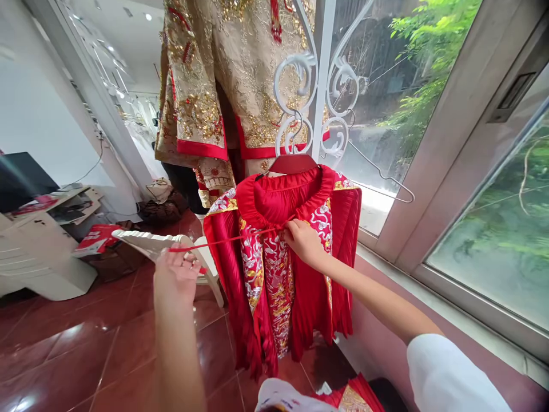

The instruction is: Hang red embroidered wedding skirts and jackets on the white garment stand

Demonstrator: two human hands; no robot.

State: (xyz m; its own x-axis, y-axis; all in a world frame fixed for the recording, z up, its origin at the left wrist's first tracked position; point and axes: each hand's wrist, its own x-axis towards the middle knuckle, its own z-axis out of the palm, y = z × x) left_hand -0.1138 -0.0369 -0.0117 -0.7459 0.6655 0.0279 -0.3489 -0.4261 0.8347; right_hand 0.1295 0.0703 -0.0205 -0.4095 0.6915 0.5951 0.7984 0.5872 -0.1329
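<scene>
A red pleated skirt (306, 274) with silver and gold embroidered panels hangs by its gathered waistband on a dark red hanger (294, 163). My right hand (303, 243) pinches the front of the waistband, where a thin red cord (231, 238) comes out. Off to the left, my left hand (178, 268) has its fingers closed on the cord, which is stretched nearly straight between both hands. A short red end shows below the left fingers.
The hanger's hook is on a white scrolled metal rack (300, 74). Behind hangs a beige and gold embroidered garment (253, 86) with red trim. An empty wire hanger (381, 177) hangs by the window. A white chair (201, 252) stands at left, and red fabric (362, 395) lies below.
</scene>
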